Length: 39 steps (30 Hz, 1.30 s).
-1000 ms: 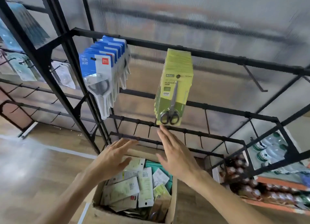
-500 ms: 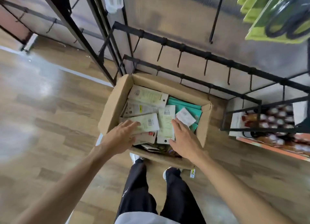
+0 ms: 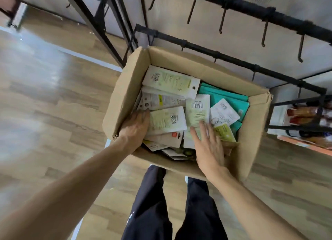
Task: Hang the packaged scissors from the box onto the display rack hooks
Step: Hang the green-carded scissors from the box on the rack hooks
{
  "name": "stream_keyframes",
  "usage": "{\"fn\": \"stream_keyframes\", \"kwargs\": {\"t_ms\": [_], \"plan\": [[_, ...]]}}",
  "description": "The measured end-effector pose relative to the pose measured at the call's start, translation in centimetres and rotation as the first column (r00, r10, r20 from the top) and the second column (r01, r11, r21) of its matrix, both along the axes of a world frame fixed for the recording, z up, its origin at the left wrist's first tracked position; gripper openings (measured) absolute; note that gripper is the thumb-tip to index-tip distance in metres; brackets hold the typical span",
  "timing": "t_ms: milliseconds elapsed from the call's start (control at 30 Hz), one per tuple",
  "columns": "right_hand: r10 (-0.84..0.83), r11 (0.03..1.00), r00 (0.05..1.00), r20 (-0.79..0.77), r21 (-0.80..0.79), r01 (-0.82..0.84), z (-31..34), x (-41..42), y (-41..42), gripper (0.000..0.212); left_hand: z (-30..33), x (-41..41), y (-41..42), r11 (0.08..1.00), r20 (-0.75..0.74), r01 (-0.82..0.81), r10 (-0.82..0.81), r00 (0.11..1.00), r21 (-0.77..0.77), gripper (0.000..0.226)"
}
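The packaged scissors (image 3: 168, 122) lie loose in the cardboard box (image 3: 124, 94), most of them back side up with the barcodes showing, on top of some teal packs (image 3: 224, 94) at the far right of the box. The left hand (image 3: 136, 127) is inside the box at its left wall, and the fingers rest flat against the edge of one pale green card; they do not close on it. The right hand (image 3: 209, 150) lies open with spread fingers on another card near the front of the box, and it holds nothing. I judge these packs to be light, thin and quite stiff, with a smooth face that can slide between the fingers, so it is better to pinch one at a free edge or near the punched hole at its top. The box stands on a wooden floor (image 3: 53, 105) just in front of the black display rack (image 3: 239, 62), and several hooks (image 3: 263, 34) on its bars above the box carry nothing
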State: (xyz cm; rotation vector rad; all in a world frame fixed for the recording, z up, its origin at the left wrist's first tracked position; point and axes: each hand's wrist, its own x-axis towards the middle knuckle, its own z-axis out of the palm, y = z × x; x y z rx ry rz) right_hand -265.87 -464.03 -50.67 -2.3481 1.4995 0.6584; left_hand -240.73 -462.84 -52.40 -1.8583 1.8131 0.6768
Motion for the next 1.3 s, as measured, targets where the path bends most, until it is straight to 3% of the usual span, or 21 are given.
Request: {"fn": "stream_keyframes", "kwargs": {"t_ms": [100, 200, 367, 567, 800, 900, 1033, 1200, 1300], "plan": [[-0.001, 1.0, 1.0, -0.006, -0.012, 0.001, -0.2, -0.1, -0.1, 0.094, -0.4, 0.2, 0.2, 0.997, 0.04, 0.045, -0.043, 0.998, -0.06, 0.077], [0.008, 1.0, 1.0, 0.013, 0.022, -0.009, -0.1, -0.5, -0.2, 0.087, -0.7, 0.6, 0.7, 0.994, 0.002, 0.076, -0.076, 0.997, -0.075, 0.092], [-0.003, 1.0, 0.983, 0.184, 0.01, 0.001, 0.0, -1.8, -0.7, 0.058, -0.5, 0.1, 0.4, 0.982, 0.022, 0.183, -0.182, 0.983, -0.044, 0.103], [0.007, 0.998, 0.937, 0.349, -0.061, 0.015, -0.1, -3.6, -0.1, 0.038, -1.2, -0.9, 0.2, 0.998, -0.138, 0.047, -0.043, 0.989, 0.03, 0.099], [-0.021, 0.997, 0.907, 0.42, -0.057, 0.049, -0.2, -4.2, 2.0, 0.041, -1.5, -0.8, 0.6, 0.997, -0.162, 0.078, -0.074, 0.984, 0.021, 0.108], [-0.023, 0.997, 0.905, 0.426, -0.061, 0.054, 0.4, -4.4, 2.2, 0.046, -0.6, 0.0, 0.8, 0.998, -0.22, 0.062, -0.067, 0.973, -0.029, 0.089], [-0.067, 0.996, 0.889, 0.453, -0.015, 0.083, 1.7, -4.4, 1.7, 0.05, 1.7, 1.3, 1.2, 0.998, -0.35, -0.037, 0.014, 0.937, -0.06, 0.036], [-0.162, 0.981, 0.838, 0.521, -0.007, 0.194, 6.1, -4.3, 0.0, 0.04, 5.6, 2.5, 0.8, 0.883, -0.491, -0.355, 0.173, 0.854, -0.307, 0.015], [-0.186, 0.963, 0.793, 0.58, -0.052, 0.263, 9.2, -4.4, -1.3, 0.031, 9.1, 2.2, 0.1, 0.788, -0.499, -0.431, 0.184, 0.847, -0.44, 0.013]]}}
